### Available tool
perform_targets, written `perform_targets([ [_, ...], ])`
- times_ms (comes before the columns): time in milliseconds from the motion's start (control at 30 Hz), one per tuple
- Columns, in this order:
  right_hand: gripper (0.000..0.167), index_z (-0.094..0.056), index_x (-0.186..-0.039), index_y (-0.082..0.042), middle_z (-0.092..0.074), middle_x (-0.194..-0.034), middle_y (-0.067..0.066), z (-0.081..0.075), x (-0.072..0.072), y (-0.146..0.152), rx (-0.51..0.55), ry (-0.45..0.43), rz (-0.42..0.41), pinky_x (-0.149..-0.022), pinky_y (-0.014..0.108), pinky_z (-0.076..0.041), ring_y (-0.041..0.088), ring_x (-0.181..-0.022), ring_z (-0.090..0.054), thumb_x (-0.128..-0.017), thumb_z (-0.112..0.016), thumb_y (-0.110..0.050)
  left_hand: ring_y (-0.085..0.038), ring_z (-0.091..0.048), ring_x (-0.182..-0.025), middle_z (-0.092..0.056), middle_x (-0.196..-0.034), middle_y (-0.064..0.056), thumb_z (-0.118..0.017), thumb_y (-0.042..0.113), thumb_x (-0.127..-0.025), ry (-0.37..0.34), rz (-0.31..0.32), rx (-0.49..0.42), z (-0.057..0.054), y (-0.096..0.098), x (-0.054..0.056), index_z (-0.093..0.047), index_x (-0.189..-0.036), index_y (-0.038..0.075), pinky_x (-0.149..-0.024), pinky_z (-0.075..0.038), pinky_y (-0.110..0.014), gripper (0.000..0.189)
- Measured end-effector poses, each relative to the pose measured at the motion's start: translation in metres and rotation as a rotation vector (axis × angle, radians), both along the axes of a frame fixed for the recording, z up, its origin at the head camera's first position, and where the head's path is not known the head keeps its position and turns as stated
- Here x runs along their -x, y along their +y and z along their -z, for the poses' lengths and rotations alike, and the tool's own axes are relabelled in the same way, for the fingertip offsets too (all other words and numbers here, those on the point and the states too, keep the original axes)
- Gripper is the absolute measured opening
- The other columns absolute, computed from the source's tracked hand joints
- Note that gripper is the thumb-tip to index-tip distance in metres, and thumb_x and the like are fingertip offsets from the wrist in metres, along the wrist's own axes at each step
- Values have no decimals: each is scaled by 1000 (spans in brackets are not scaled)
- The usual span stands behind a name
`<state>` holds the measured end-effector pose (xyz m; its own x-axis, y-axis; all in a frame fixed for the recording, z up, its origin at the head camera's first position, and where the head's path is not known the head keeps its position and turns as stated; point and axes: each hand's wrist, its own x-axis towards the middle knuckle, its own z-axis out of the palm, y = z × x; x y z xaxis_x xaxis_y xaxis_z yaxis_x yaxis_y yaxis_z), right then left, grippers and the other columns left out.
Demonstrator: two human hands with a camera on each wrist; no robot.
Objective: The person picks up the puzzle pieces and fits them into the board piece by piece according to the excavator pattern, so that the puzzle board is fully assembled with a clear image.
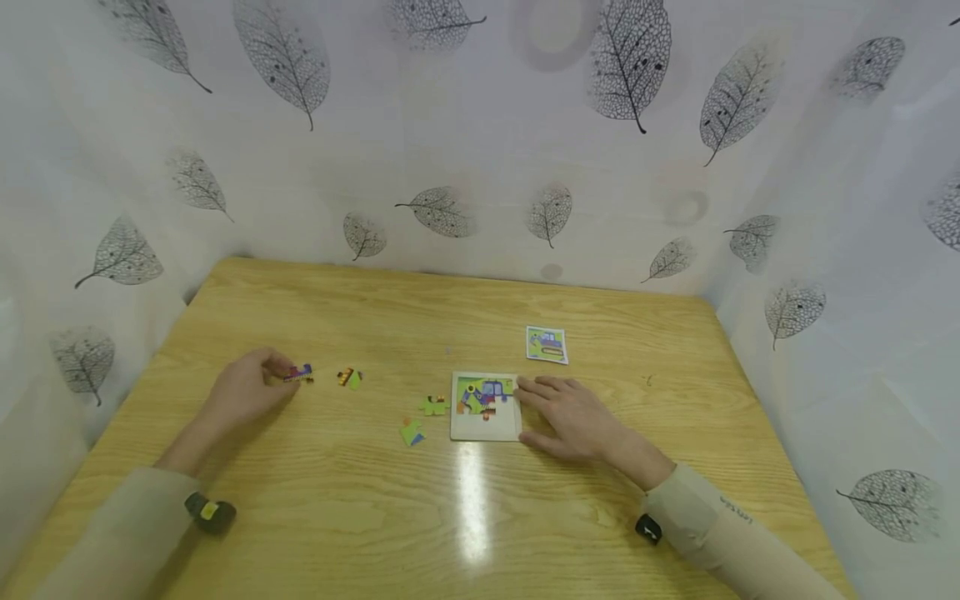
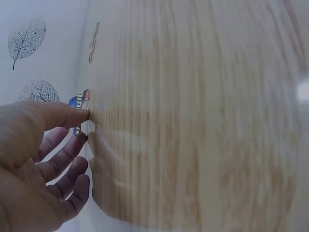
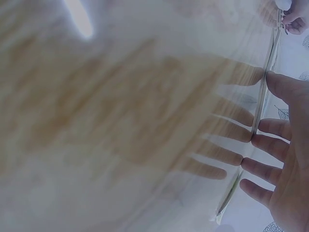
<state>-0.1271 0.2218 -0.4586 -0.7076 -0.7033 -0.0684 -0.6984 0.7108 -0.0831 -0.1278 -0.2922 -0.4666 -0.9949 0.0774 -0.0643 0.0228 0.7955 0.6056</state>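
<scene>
At the left of the head view my left hand [image 1: 243, 392] pinches a purple, striped jigsaw piece [image 1: 299, 374] between thumb and fingertips. The left wrist view shows that piece [image 2: 79, 101] beyond the thumb, close at the table surface, with the other fingers loosely bent. My right hand [image 1: 572, 418] rests with fingers spread at the right edge of a white puzzle tray [image 1: 504, 430]. The assembled part of a digger picture [image 1: 480, 393] fills the tray's upper left; its lower right shows bare white. In the right wrist view the fingers of my right hand [image 3: 289, 159] touch the tray's edge [image 3: 260, 104].
Between my left hand and the tray lie three loose pieces: a striped one [image 1: 350, 378], a green one [image 1: 434, 406] and a green-blue one [image 1: 412, 432]. A small picture card [image 1: 547, 344] lies behind the tray. A leaf-patterned curtain [image 1: 480, 150] surrounds the wooden table [image 1: 360, 508].
</scene>
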Motion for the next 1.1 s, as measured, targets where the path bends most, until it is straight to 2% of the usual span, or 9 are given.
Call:
perform_targets([
  [100, 68, -52, -155, -13, -50, -164, 9, 0, 0, 0, -1, -1, 1, -118, 58, -46, 36, -146, -53, -102, -61, -55, -21, -68, -90, -74, -109, -20, -77, 21, -95, 13, -2, -37, 0, 0, -1, -67, -114, 0, -78, -52, -28, 30],
  [233, 69, -53, -155, -13, -50, -163, 9, 0, 0, -1, -1, -2, 2, -118, 58, -46, 36, -146, -53, -101, -61, -55, -11, -66, -89, -75, -110, -17, -75, 21, -97, -7, -4, -97, -2, 1, -3, -68, -116, 2, -79, -52, -21, 28],
  [333, 69, -52, -155, -13, -50, -163, 10, 0, 0, -2, -2, -2, 0, -118, 58, -46, 37, -146, -53, -101, -61, -55, -10, -66, -91, -76, -112, -18, -74, 23, -99, -19, -6, -135, -5, 5, -2, -70, -119, 2, -77, -53, -17, 29],
  [467, 70, -51, -156, -13, -49, -165, 9, 1, 0, -1, -10, -13, 8, -119, 58, -45, 36, -147, -52, -102, -60, -56, -11, -66, -90, -76, -113, -19, -73, 22, -100, -33, -8, -171, -12, 19, -1, -71, -120, 1, -74, -53, -18, 28],
  [567, 70, -50, -157, -14, -47, -166, 8, 2, 0, -1, -15, -23, 16, -120, 58, -44, 36, -148, -51, -102, -59, -57, -13, -66, -89, -76, -114, -20, -72, 20, -100, -51, -5, -212, -15, 34, 1, -72, -120, 1, -72, -53, -20, 28],
  [700, 70, -51, -156, -14, -48, -165, 8, 2, 0, -1, -10, -17, 15, -120, 58, -44, 36, -147, -52, -101, -61, -56, -18, -67, -90, -76, -115, -19, -72, 20, -101, -70, 1, -259, -11, 57, 4, -72, -120, 3, -71, -55, -23, 26],
  [933, 70, -52, -155, -14, -50, -164, 9, 2, 0, -1, -7, -8, 12, -119, 57, -45, 36, -147, -52, -101, -61, -57, -21, -67, -97, -78, -112, -14, -71, 17, -100, -89, 30, -331, -6, 111, 8, -72, -119, 4, -84, -52, -27, 22],
  [1100, 69, -52, -156, -14, -50, -164, 8, 3, 0, -1, -4, -13, 13, -120, 57, -44, 36, -147, -52, -102, -59, -57, -21, -69, -93, -76, -111, -13, -71, 17, -100, -149, 58, -415, -3, 151, 6, -72, -117, 6, -78, -55, -28, 20],
])
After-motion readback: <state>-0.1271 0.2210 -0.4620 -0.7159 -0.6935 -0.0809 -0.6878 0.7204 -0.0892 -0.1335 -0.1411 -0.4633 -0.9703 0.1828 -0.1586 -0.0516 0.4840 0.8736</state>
